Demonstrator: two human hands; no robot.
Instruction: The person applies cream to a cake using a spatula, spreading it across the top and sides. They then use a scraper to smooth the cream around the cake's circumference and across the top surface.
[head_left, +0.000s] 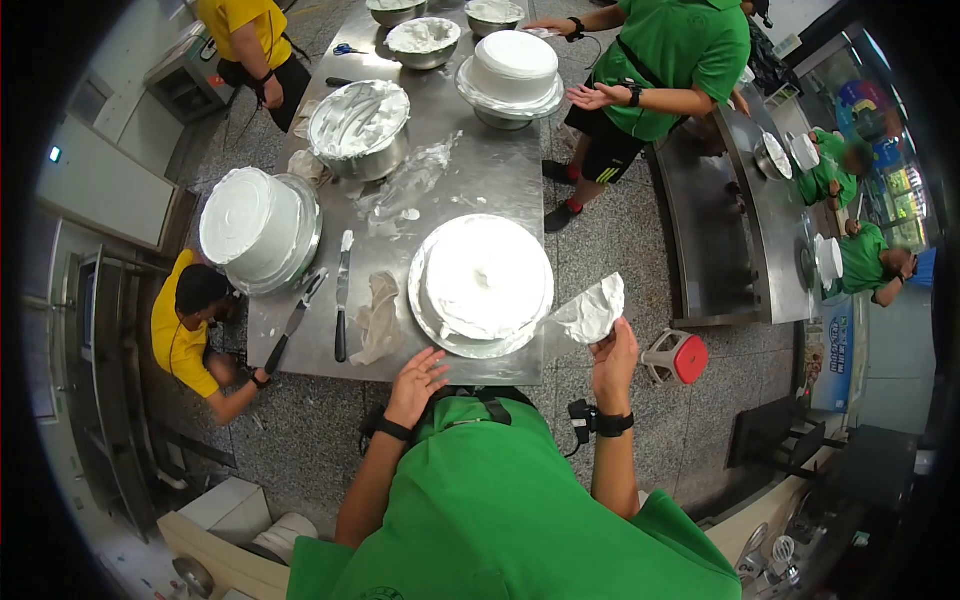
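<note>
A round cake (480, 278) covered in white cream stands on a turntable (417, 300) in front of me, with a small raised dab at the middle of its top. My right hand (613, 365), to the right of the cake, grips a scraper (592, 308) heaped with white cream; part of its blade looks see-through. My left hand (415, 388) is at the table's near edge, its fingers apart and holding nothing, just below the turntable's rim. A crumpled beige cloth (377, 318) and a cream-smeared spatula (342, 300) lie left of the cake.
Another spatula (298, 322) lies beside a tall cream-covered cake (250, 220) on the left. A steel bowl of cream (360, 130) stands further back. A co-worker in green (680, 60) stands by another cake (515, 65). A red stool (690, 358) is at the right.
</note>
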